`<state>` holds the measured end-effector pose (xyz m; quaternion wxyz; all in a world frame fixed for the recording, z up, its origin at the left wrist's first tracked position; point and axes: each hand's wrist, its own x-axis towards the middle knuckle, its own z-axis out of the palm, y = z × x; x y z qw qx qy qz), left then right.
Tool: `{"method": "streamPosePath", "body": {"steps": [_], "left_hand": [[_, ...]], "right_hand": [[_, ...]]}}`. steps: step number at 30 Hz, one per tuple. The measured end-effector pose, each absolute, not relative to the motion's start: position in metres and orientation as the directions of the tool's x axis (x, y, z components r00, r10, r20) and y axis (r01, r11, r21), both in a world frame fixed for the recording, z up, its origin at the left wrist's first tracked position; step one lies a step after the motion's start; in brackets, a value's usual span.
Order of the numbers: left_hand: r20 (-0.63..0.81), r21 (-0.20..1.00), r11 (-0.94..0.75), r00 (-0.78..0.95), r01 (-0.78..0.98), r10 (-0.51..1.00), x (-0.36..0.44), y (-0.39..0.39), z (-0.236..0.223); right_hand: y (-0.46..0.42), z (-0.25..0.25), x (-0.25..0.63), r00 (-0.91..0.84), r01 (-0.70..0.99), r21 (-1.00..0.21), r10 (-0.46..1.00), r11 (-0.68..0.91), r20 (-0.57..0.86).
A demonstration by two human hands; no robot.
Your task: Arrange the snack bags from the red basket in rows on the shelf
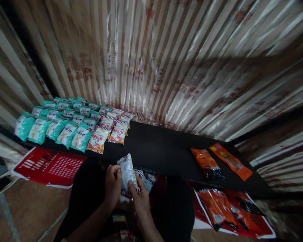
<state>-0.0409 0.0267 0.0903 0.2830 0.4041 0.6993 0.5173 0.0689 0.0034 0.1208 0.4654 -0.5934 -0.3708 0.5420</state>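
Both hands hold one snack packet [127, 169] with a silvery back and a red-and-blue striped edge, just below the front edge of a long black shelf [164, 151]. My left hand [112, 183] grips its left side, fingers curled. My right hand [138, 195] pinches it from below. On the shelf's left end lie rows of teal packets [59, 122], and beside them orange-and-white striped packets [111, 129] like the one I hold. More packets [145, 178] lie under my hands.
Two orange packets [221, 161] lie on the shelf's right part. A red basket [49, 166] sits low on the left. A red container with several orange packets [227, 208] sits low on the right. Striped curtain fabric [166, 60] hangs behind the shelf.
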Motion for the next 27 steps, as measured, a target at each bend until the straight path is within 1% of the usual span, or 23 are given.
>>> {"method": "streamPosePath", "body": {"steps": [3,6,10,15,22,25,27], "left_hand": [[0.038,0.952,0.113,-0.479,0.283,0.877,-0.040,0.024,0.101],[0.010,0.961,0.119,-0.461,0.251,0.887,-0.038,0.020,0.109],[-0.035,0.978,0.115,-0.410,0.173,0.911,-0.036,0.014,0.116],[-0.056,0.992,0.095,-0.374,0.085,0.926,-0.035,0.009,0.115],[-0.109,0.992,0.123,-0.369,0.014,0.923,-0.037,0.005,0.124],[-0.111,0.992,0.122,-0.387,0.005,0.915,-0.041,0.003,0.127],[-0.111,0.993,0.115,-0.376,-0.013,0.920,-0.044,0.003,0.126]], "right_hand": [[0.003,0.124,0.066,0.169,0.011,-0.973,0.959,-0.231,-0.226],[0.000,0.125,0.064,0.178,0.078,-0.979,0.969,-0.187,-0.171],[-0.004,0.132,0.064,0.124,0.144,-0.978,0.983,-0.151,-0.134],[-0.007,0.145,0.066,0.069,0.268,-0.963,0.998,-0.015,0.004],[-0.007,0.140,0.069,0.027,0.382,-0.920,0.994,0.084,0.102],[-0.006,0.138,0.072,-0.005,0.421,-0.895,0.987,0.148,0.161],[-0.005,0.139,0.073,-0.037,0.432,-0.885,0.984,0.172,0.174]]}}
